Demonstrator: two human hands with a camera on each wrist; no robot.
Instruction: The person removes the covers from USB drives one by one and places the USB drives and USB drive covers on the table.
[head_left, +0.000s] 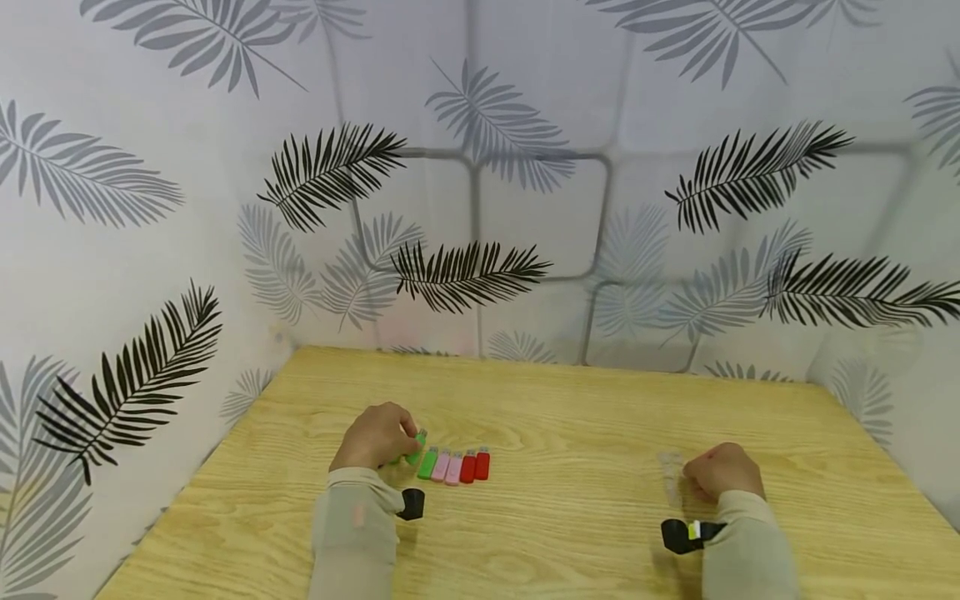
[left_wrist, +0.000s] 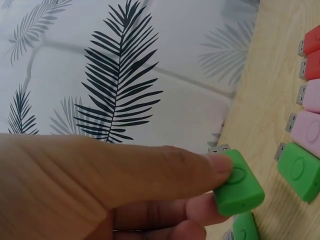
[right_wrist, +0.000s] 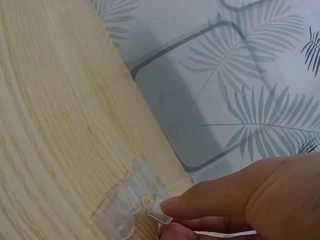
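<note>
My left hand (head_left: 378, 437) pinches a green USB stick (left_wrist: 239, 182) between thumb and fingers, its metal plug pointing away. Below it in the left wrist view lies another green USB stick (left_wrist: 245, 227), partly hidden by the hand. Just right of that hand, a row of USB sticks lies side by side: a green one (head_left: 427, 464), two pink ones (head_left: 447, 467) and two red ones (head_left: 476, 465). At the right, my right hand (head_left: 726, 472) pinches a small clear plastic cap (right_wrist: 159, 209). Several more clear caps (right_wrist: 117, 212) stand in a line beside its fingertips.
The wooden table (head_left: 570, 517) carries everything. Behind it rises a white curtain (head_left: 525, 208) with a leaf print, close along the table's back edge. Each wrist wears a black camera mount (head_left: 678, 536).
</note>
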